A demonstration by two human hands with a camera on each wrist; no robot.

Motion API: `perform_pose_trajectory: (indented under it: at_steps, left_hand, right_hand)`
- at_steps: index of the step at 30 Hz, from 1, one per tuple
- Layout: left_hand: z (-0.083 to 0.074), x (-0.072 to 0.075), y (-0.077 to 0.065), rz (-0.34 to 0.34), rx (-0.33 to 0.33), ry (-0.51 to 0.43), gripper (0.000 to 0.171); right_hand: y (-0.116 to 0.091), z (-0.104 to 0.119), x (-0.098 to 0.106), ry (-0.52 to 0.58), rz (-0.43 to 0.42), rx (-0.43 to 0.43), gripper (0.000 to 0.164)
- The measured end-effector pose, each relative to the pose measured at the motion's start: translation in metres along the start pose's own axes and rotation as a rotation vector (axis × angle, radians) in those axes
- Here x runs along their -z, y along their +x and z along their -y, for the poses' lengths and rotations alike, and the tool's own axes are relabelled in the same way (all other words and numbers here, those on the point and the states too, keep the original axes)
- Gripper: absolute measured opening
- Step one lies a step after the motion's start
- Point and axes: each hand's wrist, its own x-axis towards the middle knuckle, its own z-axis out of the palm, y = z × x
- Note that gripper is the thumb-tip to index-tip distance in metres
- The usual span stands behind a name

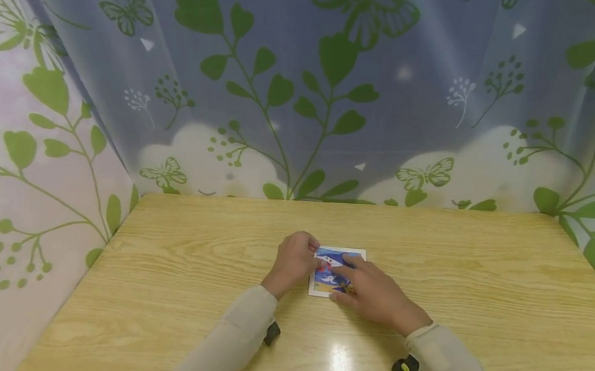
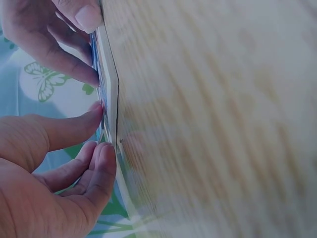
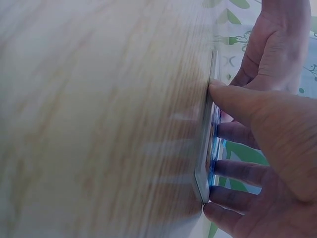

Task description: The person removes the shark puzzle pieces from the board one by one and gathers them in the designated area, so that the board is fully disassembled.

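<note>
A thin square board with a colourful blue picture and a white border (image 1: 321,292) lies flat on the wooden table. At its left edge, my left hand (image 1: 293,263) pinches it, thumb on the picture side and curled fingers against the edge; the left wrist view shows the thumb (image 2: 81,128) just above the bent fingers. From the right, my right hand (image 1: 376,292) rests on the board with its fingers spread and fairly straight. The right thumb (image 3: 233,99) touches the near border in the right wrist view. Both hands cover parts of the picture.
The wooden table (image 1: 186,246) spreads out around the board. Behind it and at the sides hang curtains (image 1: 423,102) printed with green leaves and butterflies. A black wrist device (image 1: 405,370) shows beneath the right sleeve, and another (image 1: 272,333) by the left.
</note>
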Motion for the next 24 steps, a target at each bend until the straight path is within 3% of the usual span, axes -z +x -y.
perform_pose_trajectory:
  at_steps: [7,15,24]
  left_hand:
    - [-0.0005,-0.0003,0.0018,-0.019,0.035,-0.070,0.023]
    - [0.0032,-0.0001,0.0037,-0.030,0.030,-0.167,0.012]
    - [0.0036,-0.0018,0.0048,-0.032,0.054,-0.229,0.010]
  right_hand:
    - [0.0003,-0.0005,0.0001,0.003,-0.006,0.005,0.049]
    - [-0.0003,-0.0014,-0.0008,0.016,-0.005,0.015,0.049]
    - [-0.0003,-0.0015,-0.0002,0.018,0.000,0.017,0.050]
